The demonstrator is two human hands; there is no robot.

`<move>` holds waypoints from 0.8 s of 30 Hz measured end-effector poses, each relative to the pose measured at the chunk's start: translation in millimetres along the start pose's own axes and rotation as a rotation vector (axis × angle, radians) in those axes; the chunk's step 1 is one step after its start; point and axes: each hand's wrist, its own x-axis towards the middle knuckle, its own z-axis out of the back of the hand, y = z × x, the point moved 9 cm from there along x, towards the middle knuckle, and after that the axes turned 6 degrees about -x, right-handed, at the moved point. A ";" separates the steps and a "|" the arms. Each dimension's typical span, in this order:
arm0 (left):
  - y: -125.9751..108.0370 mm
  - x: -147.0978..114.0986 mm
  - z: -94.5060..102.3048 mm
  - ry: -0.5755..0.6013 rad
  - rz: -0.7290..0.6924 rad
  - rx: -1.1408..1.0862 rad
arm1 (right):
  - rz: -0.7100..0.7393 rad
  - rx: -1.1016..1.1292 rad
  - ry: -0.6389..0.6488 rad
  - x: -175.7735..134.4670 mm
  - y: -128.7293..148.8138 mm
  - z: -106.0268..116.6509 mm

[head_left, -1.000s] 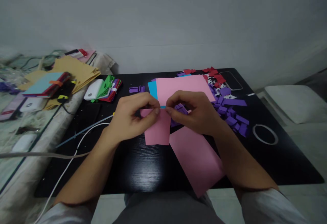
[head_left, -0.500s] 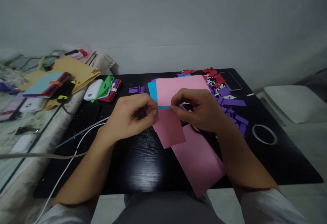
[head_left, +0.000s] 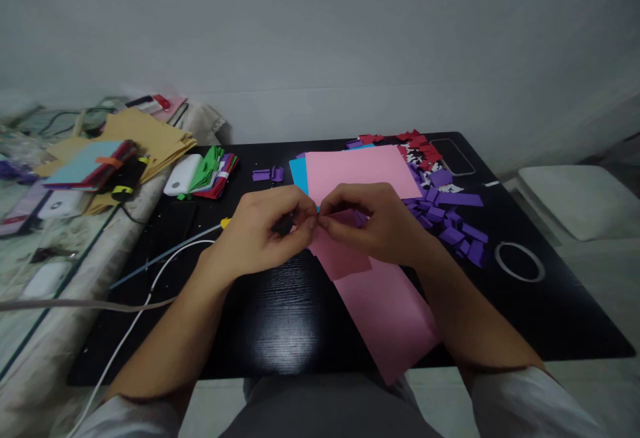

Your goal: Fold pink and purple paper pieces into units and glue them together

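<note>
A small piece of pink paper hangs from the pinched fingers of both hands. My left hand is closed on its upper left edge. My right hand pinches the upper edge right beside it, the fingertips of the two hands almost touching. Below and behind the held piece lies a longer pink strip, its end reaching over the table's front edge. Beyond my hands, a large pink sheet rests on a blue sheet.
Purple paper pieces and red scraps are heaped at the right, near a white ring. Folded coloured papers lie beside a white device at the left. A white cable crosses the black table's left side.
My right hand has moved left along the paper's upper edge, up against my left fingertips. The held piece has shifted slightly up and right, showing more of the large pink sheet.
</note>
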 end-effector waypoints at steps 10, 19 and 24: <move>2.1 -0.8 9.1 -0.010 -0.019 0.029 | 0.007 0.015 -0.109 -2.0 -2.0 24.1; 6.9 -3.6 19.5 -0.156 -0.004 -0.080 | -0.091 0.281 -0.230 0.9 -18.6 34.3; 3.1 -3.8 14.4 -0.143 -0.060 -0.127 | -0.139 0.378 -0.175 2.1 -27.7 21.3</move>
